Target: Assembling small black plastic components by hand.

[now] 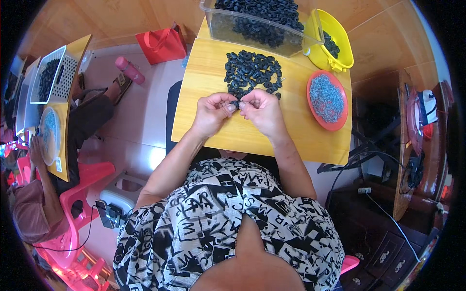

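Observation:
Over the wooden table, my left hand [213, 114] and my right hand [263, 112] meet with their fingertips pinched together. Between them is a small black plastic part [236, 103], mostly covered by the fingers. Just beyond the hands lies a loose pile of similar black parts [252, 70], spread on the tabletop [204, 72]. To the right of my right hand, a red oval plate [335, 127] holds a heap of small silvery metal pieces [326, 97], too small to name.
At the table's far edge stand a clear plastic bin [218, 30] full of black parts and a yellow basket [342, 39]. A red bag [160, 46] and pink bottle [130, 70] are on the floor. At left another person [39, 203] sits at a table with a white basket [70, 68].

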Available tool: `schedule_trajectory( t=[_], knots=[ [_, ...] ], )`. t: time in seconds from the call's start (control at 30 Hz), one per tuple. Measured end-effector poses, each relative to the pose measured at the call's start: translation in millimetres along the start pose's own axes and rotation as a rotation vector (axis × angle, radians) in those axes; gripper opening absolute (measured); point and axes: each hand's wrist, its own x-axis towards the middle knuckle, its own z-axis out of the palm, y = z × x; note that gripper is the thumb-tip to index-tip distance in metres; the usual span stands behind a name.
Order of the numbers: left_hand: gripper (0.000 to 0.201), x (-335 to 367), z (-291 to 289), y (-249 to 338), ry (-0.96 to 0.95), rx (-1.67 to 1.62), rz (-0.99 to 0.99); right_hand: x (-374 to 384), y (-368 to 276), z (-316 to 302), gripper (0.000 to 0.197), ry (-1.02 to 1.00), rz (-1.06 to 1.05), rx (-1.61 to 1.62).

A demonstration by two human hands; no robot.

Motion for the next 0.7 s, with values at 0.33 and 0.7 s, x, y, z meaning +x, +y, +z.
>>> schedule_trajectory(
  t=[0.33, 0.7],
  knots=[
    [0.011, -5, 5, 3, 0.025, 0.252, 0.015, 5, 5, 1, 0.007, 0.002, -0.223, -0.423],
    [0.01, -8, 9, 7, -0.015, 0.381, 0.009, 5, 4, -33, 0.01, -0.345, 0.09, 0.202]
  ],
)
